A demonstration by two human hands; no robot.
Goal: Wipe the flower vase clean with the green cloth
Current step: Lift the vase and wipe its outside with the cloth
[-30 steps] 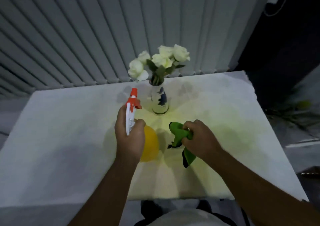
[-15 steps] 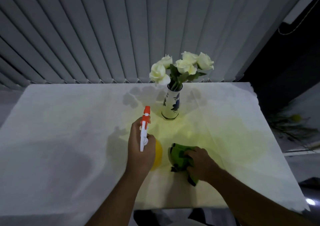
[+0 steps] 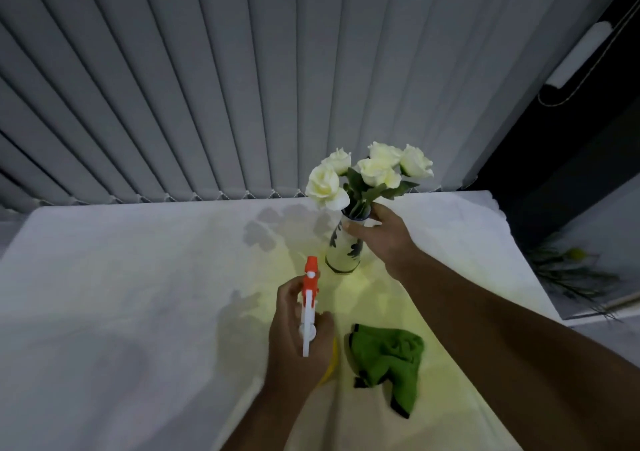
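A white vase with dark blue leaf patterns [image 3: 341,255] stands upright on the white table [image 3: 138,277], filled with white roses [image 3: 370,172]. My right hand [image 3: 379,236] is closed around the vase's neck, just under the flowers. My left hand [image 3: 299,333] grips a yellow spray bottle [image 3: 310,307] with a white and orange trigger head, nozzle aimed toward the vase's base. The green cloth [image 3: 389,357] lies crumpled on the table beside my left hand, with nothing touching it.
Grey vertical blinds [image 3: 242,87] hang right behind the table's far edge. The table's right edge drops to a dark floor with some plant stems [image 3: 575,274]. My right forearm passes above the cloth's right side.
My right hand let go of the green cloth, which now lies on the table, and reached forward to grasp the vase's neck. My left hand stays on the spray bottle.
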